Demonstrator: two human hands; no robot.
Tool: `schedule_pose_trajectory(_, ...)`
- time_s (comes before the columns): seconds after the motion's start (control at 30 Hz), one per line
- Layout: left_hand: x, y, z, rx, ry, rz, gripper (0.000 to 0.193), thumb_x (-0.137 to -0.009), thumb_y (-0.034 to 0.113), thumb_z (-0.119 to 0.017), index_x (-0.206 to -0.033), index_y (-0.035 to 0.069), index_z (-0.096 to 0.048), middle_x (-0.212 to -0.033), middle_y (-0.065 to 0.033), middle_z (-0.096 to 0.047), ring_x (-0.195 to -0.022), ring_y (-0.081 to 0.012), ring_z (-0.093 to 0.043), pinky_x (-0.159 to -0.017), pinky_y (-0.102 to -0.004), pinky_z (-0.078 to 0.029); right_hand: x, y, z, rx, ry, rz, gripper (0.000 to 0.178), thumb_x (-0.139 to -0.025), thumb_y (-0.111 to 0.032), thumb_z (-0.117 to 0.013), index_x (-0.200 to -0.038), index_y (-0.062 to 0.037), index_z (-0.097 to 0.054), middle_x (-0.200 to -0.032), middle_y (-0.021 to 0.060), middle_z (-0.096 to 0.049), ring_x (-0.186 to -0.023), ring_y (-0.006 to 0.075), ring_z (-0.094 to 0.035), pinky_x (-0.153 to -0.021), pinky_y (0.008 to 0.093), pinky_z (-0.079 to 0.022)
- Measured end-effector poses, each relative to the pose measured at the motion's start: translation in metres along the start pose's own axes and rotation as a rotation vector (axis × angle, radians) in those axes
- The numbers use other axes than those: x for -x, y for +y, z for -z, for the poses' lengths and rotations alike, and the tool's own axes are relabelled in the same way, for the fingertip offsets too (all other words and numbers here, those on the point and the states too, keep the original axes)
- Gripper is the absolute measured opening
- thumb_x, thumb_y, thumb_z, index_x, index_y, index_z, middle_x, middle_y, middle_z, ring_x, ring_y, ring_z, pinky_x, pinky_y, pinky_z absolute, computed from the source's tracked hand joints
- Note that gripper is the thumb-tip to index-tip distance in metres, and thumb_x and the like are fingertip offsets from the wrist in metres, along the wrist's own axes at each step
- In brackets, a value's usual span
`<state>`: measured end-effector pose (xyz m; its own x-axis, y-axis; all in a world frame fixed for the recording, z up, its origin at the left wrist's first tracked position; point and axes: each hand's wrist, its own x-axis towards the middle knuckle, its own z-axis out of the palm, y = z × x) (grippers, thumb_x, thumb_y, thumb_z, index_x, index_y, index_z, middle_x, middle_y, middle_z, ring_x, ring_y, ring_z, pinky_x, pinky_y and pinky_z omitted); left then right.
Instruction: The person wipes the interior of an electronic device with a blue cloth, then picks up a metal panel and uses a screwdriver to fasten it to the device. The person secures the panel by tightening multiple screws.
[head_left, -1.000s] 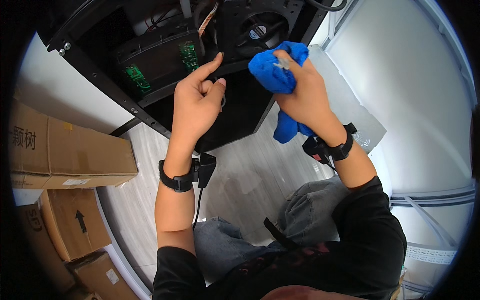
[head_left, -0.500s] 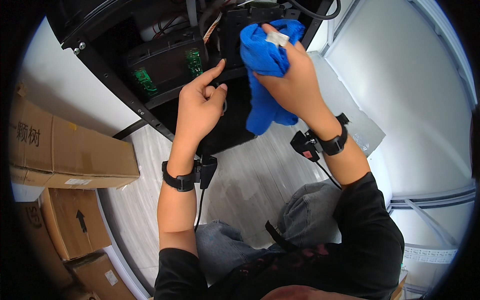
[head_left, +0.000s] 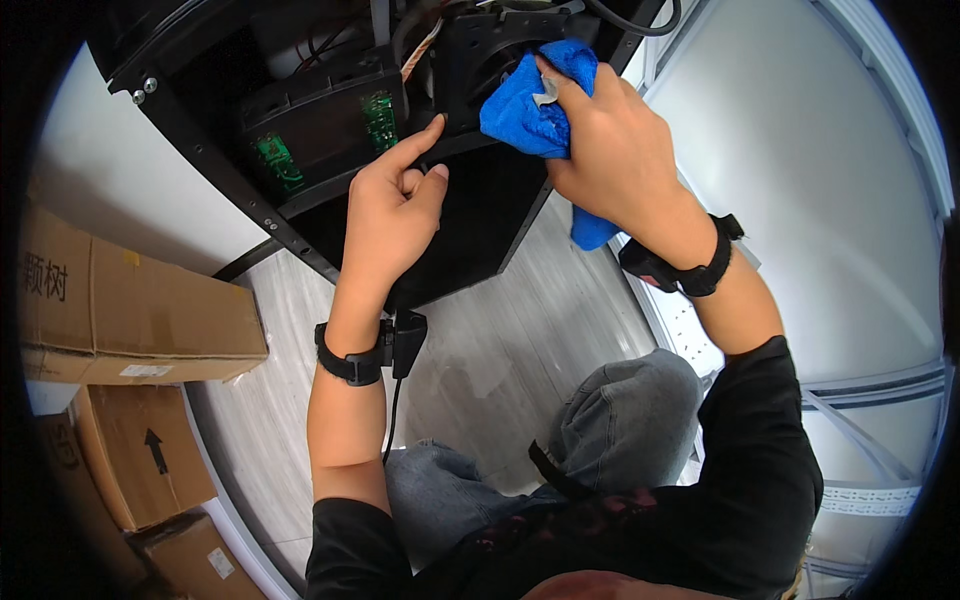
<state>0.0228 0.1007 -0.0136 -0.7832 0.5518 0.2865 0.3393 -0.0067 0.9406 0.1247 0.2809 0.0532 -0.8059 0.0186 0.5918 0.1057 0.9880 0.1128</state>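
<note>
Grey wood-look flooring (head_left: pixel 470 350) spreads below us, with cardboard boxes (head_left: pixel 180 310) piled at the left and a glossy white panel (head_left: pixel 800 200) at the right. Ahead of us stands a black cabinet (head_left: pixel 225 180), its inside exposed: green circuit boards (head_left: pixel 278 160), a ribbon cable (head_left: pixel 422 52) and a dark fan (head_left: pixel 488 65), partly covered from our view.

Our right hand (head_left: pixel 620 150) grips a blue cloth (head_left: pixel 525 115), bunched between thumb and fingers, in front of the cabinet's right part, by the fan. Its long axis runs aslant — the thick, crumpled end points away from us and leftward, toward the cabinet, while a narrow tail hangs out below the palm, pointing back toward us and slightly right. A pale tag (head_left: pixel 546 92) shows on the bunched end, beside our thumb.

Our left hand (head_left: pixel 395 215) has its index finger stretched forward and to the right, its tip at the cabinet's inner ledge; the thumb juts out and the other fingers curl in — whether they hold anything, we cannot tell. Both our wrists wear black straps.
</note>
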Motion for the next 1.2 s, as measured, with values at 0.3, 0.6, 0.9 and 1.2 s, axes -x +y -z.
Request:
schedule_pose_trajectory(0.3,-0.002,-0.004,-0.003,-0.077,0.021,-0.028,0.044,-0.087,-0.001,-0.055,-0.13,0.005,-0.053,-0.051,0.0056,-0.047,-0.046,-0.0018,-0.04,-0.048,-0.0192,-0.036,0.002,0.005,-0.009,-0.046,0.025,-0.011,0.057,-0.057,-0.008,-0.073,-0.113,-0.0062,-0.064,-0.089,0.0162,-0.053,-0.083,0.0334,-0.059,-0.063,0.0372,-0.053)
schedule_pose_trajectory(0.6,-0.001,-0.01,-0.012,-0.033,0.068,-0.023,0.044,-0.081,-0.002,-0.059,-0.124,0.007,-0.059,-0.05,0.0044,-0.037,-0.049,-0.0021,-0.033,-0.055,-0.0179,-0.035,0.011,-0.01,-0.021,-0.117,0.195,0.137,0.063,-0.056,-0.006,-0.075,-0.117,-0.0158,-0.063,-0.09,0.013,-0.052,-0.081,0.0293,-0.057,-0.063,0.0331,-0.051)
schedule_pose_trajectory(0.9,-0.002,-0.011,-0.012,-0.016,0.073,-0.005,0.042,-0.08,-0.001,-0.059,-0.122,0.005,-0.06,-0.049,0.0045,-0.036,-0.048,-0.002,-0.034,-0.053,-0.0188,-0.034,0.001,-0.013,-0.023,-0.092,0.193,0.137,0.061,-0.055,-0.011,-0.076,-0.114,-0.0158,-0.065,-0.081,0.01,-0.052,-0.07,0.0265,-0.057,-0.055,0.0311,-0.049)
schedule_pose_trajectory(1.2,-0.005,-0.009,-0.008,-0.049,0.145,0.004,0.036,-0.081,0.002,-0.059,-0.117,0.003,-0.063,-0.047,0.002,-0.041,-0.045,-0.0037,-0.038,-0.052,-0.0216,-0.038,-0.01,-0.021,-0.014,-0.953,-0.501,-0.351,0.048,-0.067,-0.009,-0.071,-0.114,-0.0104,-0.064,-0.101,0.0156,-0.062,-0.088,0.0285,-0.064,-0.062,0.0334,-0.052)
